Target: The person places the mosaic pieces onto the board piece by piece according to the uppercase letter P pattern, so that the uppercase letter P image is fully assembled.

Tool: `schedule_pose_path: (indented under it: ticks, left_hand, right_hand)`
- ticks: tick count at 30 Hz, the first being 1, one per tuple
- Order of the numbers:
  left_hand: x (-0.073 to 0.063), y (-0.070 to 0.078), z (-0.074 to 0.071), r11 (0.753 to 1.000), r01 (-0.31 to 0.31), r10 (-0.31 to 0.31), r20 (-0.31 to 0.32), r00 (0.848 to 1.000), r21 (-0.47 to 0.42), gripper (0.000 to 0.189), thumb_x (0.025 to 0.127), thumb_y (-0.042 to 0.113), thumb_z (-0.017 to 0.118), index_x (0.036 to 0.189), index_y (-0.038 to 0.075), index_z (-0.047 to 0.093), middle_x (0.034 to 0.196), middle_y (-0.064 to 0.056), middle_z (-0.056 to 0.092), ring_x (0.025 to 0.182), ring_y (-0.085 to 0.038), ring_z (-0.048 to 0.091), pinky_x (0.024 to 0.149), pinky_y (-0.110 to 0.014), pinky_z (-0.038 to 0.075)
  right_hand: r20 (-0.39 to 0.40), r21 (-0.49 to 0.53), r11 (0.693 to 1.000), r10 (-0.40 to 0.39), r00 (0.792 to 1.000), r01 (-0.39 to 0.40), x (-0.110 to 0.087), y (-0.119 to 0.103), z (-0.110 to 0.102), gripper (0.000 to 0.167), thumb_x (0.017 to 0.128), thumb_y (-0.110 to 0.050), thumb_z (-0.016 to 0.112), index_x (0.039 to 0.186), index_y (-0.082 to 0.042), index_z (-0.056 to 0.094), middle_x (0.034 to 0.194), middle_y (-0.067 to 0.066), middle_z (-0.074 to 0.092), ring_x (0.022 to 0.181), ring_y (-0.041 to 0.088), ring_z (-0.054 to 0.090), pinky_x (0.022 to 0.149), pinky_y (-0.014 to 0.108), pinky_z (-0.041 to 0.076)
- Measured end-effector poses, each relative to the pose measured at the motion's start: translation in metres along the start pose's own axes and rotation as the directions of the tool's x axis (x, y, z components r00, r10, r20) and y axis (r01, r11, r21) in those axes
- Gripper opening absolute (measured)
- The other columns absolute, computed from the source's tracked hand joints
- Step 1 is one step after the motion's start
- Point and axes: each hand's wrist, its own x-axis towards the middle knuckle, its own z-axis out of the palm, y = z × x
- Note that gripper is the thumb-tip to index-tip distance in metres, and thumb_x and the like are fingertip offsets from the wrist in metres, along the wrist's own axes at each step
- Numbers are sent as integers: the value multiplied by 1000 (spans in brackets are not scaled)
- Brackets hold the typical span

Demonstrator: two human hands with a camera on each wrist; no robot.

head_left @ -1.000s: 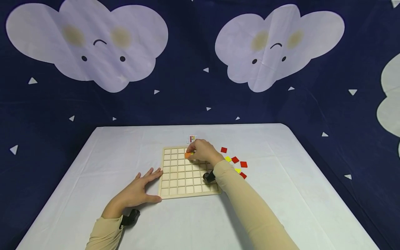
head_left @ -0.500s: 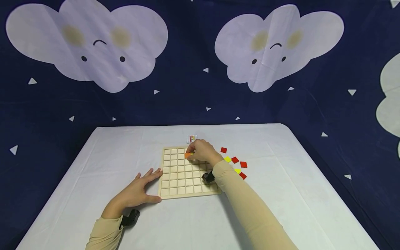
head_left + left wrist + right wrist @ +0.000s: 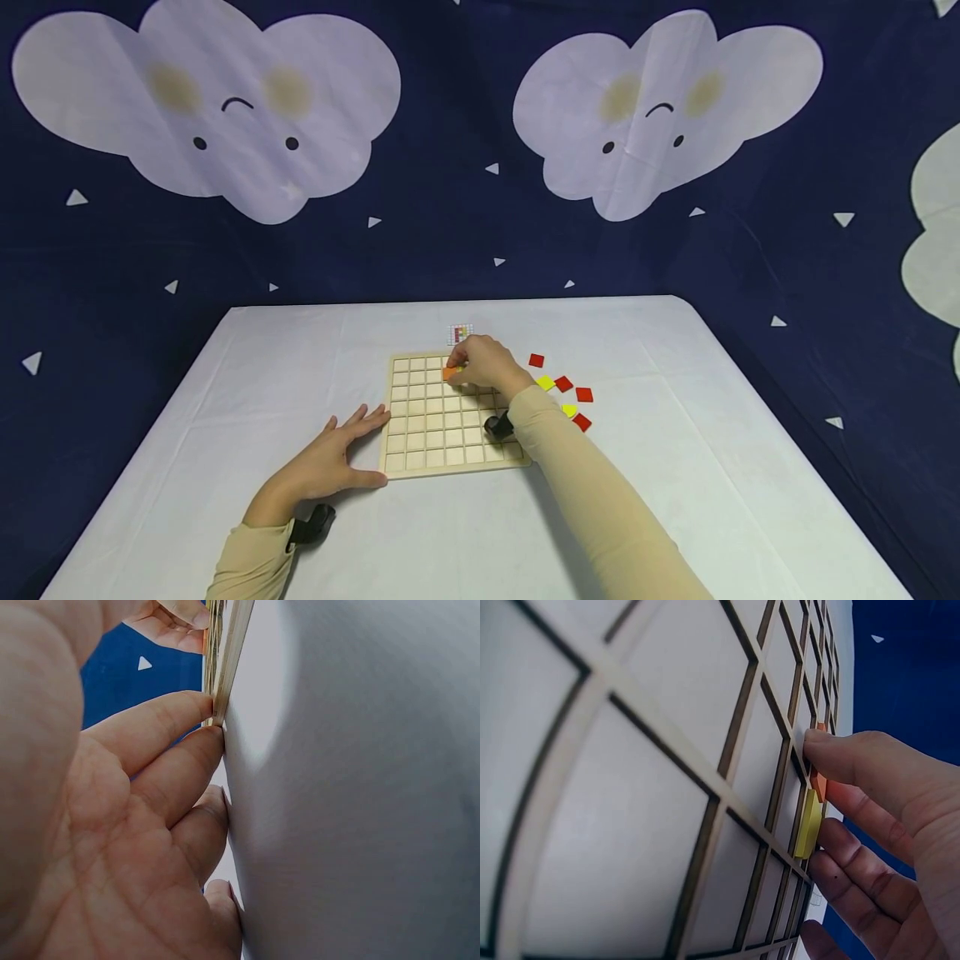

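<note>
A pale wooden grid board (image 3: pixel 426 425) lies on the table. My left hand (image 3: pixel 330 457), fingers spread, touches its left edge with fingertips and thumb. In the left wrist view the fingers (image 3: pixel 180 765) of that hand meet the board's side (image 3: pixel 232 656). My right hand (image 3: pixel 487 365) reaches over the board's far part and pinches an orange tile (image 3: pixel 822 786) between thumb and finger at a cell. Beside it a yellow tile (image 3: pixel 808 825) sits tilted or raised at a neighbouring cell; whether it lies flat I cannot tell. The right hand and arm hide some cells.
Loose red tiles (image 3: pixel 584 395) and yellow tiles (image 3: pixel 545 382) lie right of the board, partly behind the right sleeve. A small pattern card (image 3: pixel 460 334) lies beyond the board's far edge. White cloth (image 3: pixel 315 350) covers the table, and a dark blue curtain (image 3: pixel 442 167) hangs behind.
The view shifts very slightly. Both hands keep their places, with the right hand still at the orange tile.
</note>
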Motion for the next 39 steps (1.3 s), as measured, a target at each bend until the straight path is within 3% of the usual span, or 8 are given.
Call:
schedule_pose_path:
  ticks: [7,13,22,29,39]
  left_hand:
    - [0,1,0,1000,4,-4,7,1000,-4,100,76,39,96,160,10,50,172,-13,41,164,-49,23,129,-78,2]
    - [-1,3,-2,1000,6,-6,4,1000,-4,99,76,38,96,160,9,51,172,-15,41,163,-50,23,129,-79,2]
    - [-1,3,-1,1000,11,-11,17,1000,-16,99,77,37,96,161,9,50,172,-15,40,164,-50,21,129,-78,2]
    - [-2,2,-1,1000,11,-11,14,1000,-17,99,76,37,96,160,10,50,172,-14,40,164,-49,21,129,-78,2]
    - [0,0,1,1000,10,-10,11,1000,-16,100,77,39,96,161,10,50,172,-14,40,164,-49,22,129,-78,2]
  right_hand:
    - [12,9,1000,-2,1000,2,0,1,0,21,90,-29,89,106,-19,82,114,-2,81,111,21,72,103,44,59]
    - [40,73,994,-81,996,77,-1,4,-8,32,94,-35,84,115,-13,77,116,3,78,112,21,70,103,41,59]
    - [21,96,988,-121,992,119,-3,16,-27,28,99,-23,78,123,-9,75,128,9,75,125,28,69,112,43,57]
    - [5,70,994,-85,996,84,-8,32,-49,31,99,-22,77,126,-7,74,134,12,73,133,32,65,118,48,52]
    - [-2,64,998,8,1000,-8,-19,70,-70,35,97,-20,79,128,-5,73,131,14,73,126,31,64,113,48,54]
